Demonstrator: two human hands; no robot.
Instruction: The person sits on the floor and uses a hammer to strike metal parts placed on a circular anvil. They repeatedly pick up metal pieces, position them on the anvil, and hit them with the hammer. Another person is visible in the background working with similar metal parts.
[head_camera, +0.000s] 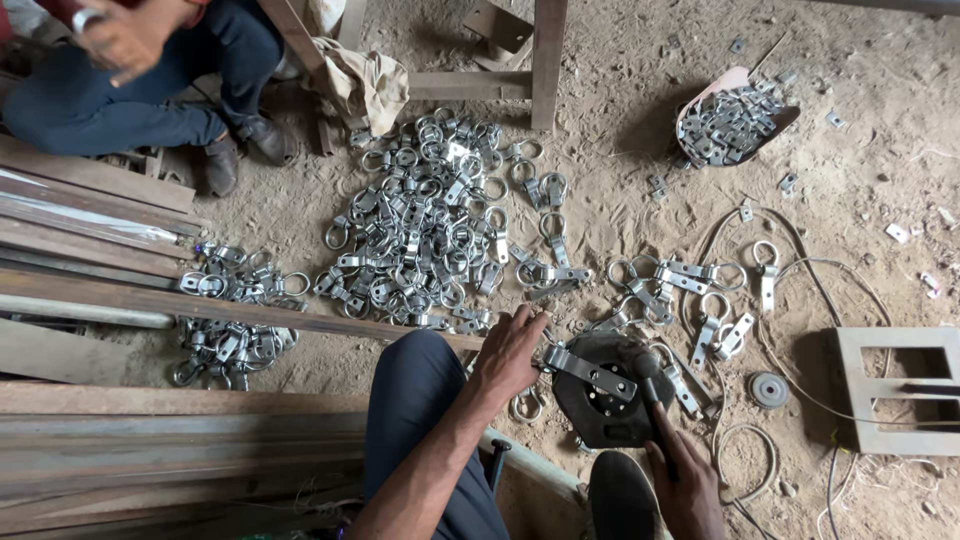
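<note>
My left hand (508, 352) rests its fingers on the end of a flat metal strap (590, 372) lying across a round black iron block (610, 405) on the dirt floor. Low in the view, my right hand (682, 480) grips the handle of a hammer (648, 372), whose head sits over the block beside the strap. A loose ring (527, 406) lies just under my left hand. My knee in dark trousers (420, 400) is to the left of the block.
A big heap of ring-and-strap fittings (425, 225) lies ahead, a smaller heap (232, 315) at left, loose ones (700, 300) at right. A scoop of small plates (730, 122) sits far right. Steel bars (120, 300) lie left. Another person (130, 70) sits top left.
</note>
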